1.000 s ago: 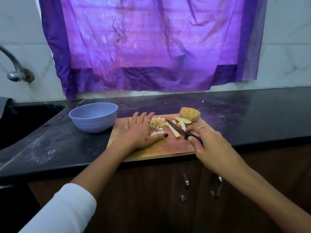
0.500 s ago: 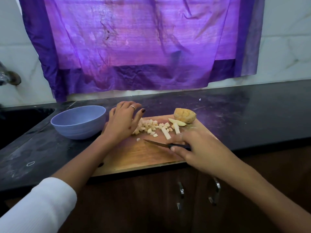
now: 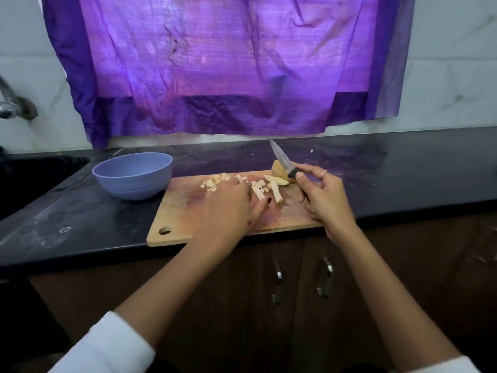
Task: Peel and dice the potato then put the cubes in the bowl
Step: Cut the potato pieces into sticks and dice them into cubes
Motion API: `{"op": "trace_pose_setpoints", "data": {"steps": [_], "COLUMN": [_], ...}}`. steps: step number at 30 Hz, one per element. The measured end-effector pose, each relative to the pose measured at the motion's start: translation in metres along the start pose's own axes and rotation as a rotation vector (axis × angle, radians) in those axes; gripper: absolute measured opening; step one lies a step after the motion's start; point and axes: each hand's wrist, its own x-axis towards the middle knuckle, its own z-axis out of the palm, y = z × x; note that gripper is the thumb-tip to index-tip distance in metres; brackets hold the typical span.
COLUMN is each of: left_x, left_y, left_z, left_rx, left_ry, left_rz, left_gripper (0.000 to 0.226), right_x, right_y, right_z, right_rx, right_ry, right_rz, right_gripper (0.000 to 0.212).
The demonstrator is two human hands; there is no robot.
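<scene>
The right hand (image 3: 321, 196) grips the knife (image 3: 285, 164), blade lifted; the left hand (image 3: 230, 204) lies flat on the cubes (image 3: 212, 181). Better to cut the strips (image 3: 277, 192) near the cutting board (image 3: 188, 211)'s far edge with fingertips tucked.

Only one view: head cam, looking fwd and down from above your arms, fairly near. Cutting board (image 3: 215, 224) sits mid-frame under your fingers (image 3: 236, 184), wall beyond them.
</scene>
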Motion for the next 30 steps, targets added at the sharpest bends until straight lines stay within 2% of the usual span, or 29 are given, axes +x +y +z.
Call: {"op": "trace_pose_setpoints", "data": {"steps": [3, 5, 11, 14, 20, 24, 28, 30], "left_x": [0.011, 0.015, 0.009, -0.004, -0.046, -0.056, -0.063, -0.067], "left_y": [0.014, 0.015, 0.008, -0.005, -0.046, -0.06, -0.063, -0.066], "left_z": [0.01, 0.015, 0.004, -0.01, -0.03, -0.029, -0.022, -0.019], "left_rx": [0.056, 0.086, 0.105, 0.086, 0.072, -0.1, -0.202, -0.243], "left_ry": [-0.11, -0.113, -0.133, -0.134, -0.073, -0.024, 0.051, 0.096], "left_rz": [-0.078, -0.093, -0.046, -0.082, -0.151, -0.197, -0.202, -0.202], "left_gripper": [0.049, 0.051, 0.034, 0.028, 0.024, 0.016, 0.015, 0.014], "right_x": [-0.004, -0.006, -0.01, -0.013, -0.019, -0.037, -0.042, -0.044], "right_y": [0.002, 0.005, 0.005, 0.004, 0.001, -0.012, -0.008, -0.009], "right_z": [0.002, 0.003, -0.002, -0.004, -0.001, 0.01, 0.015, 0.016], "right_rx": [-0.01, -0.03, 0.018, -0.015, -0.255, -0.495, -0.758, -0.813], "right_ry": [0.036, 0.036, -0.005, -0.047, -0.186, -0.371, -0.403, -0.411], "right_rz": [-0.024, -0.062, -0.09, -0.131, -0.237, -0.386, -0.325, -0.328], "right_gripper": [0.023, 0.025, 0.027, 0.028, 0.029, 0.031, 0.024, 0.023]}}
